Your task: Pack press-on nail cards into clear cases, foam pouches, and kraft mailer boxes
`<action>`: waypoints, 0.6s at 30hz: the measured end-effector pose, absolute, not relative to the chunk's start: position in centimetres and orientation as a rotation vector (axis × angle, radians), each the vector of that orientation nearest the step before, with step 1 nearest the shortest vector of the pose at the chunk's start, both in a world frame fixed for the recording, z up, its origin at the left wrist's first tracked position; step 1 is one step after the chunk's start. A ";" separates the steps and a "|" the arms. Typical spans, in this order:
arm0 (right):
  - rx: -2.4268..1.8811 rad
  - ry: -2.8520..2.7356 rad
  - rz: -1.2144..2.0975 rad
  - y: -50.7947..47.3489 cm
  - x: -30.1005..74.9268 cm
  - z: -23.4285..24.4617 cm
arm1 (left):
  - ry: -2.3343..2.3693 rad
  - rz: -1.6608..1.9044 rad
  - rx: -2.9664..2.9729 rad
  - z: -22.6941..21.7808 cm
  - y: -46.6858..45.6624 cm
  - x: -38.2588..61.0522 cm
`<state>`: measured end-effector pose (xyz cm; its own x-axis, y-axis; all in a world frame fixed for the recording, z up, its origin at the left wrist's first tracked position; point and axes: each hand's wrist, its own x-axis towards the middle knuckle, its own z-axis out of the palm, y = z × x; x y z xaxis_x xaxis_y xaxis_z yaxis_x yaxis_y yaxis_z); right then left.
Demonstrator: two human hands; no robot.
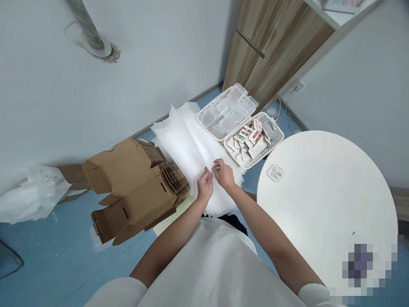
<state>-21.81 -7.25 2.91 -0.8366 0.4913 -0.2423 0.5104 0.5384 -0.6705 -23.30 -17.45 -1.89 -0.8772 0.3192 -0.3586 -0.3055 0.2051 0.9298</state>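
My left hand [205, 186] is closed in a pinch above a stack of thin white sheets [188, 132]. Close beside it, my right hand [224, 174] has its thumb and fingers bent together, also in a pinch. The fingertips of both hands almost meet over the top sheet. Whatever lies between them blends into the white, and I cannot make it out. The sheets have uneven, fanned edges and a soft ridge running up from the hands.
Flattened brown cardboard boxes [128, 170] are piled on the left. Beyond the sheets stand a basket of clear plastic cases [223, 113] and a basket of small cards [252, 143]. A round white table [326, 204] on the right carries a small clear case [275, 173].
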 end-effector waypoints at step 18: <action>0.790 3.147 -0.605 -4.0 -20.7 2.8 | 2.247 1.416 0.309 -2.0 -17.5 -21.7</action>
<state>-20.72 -3.99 2.80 -0.8736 0.4825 0.0633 0.4247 0.8193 -0.3852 -21.68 -17.55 -1.96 -0.8673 0.4227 -0.2630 -0.0549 0.4440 0.8944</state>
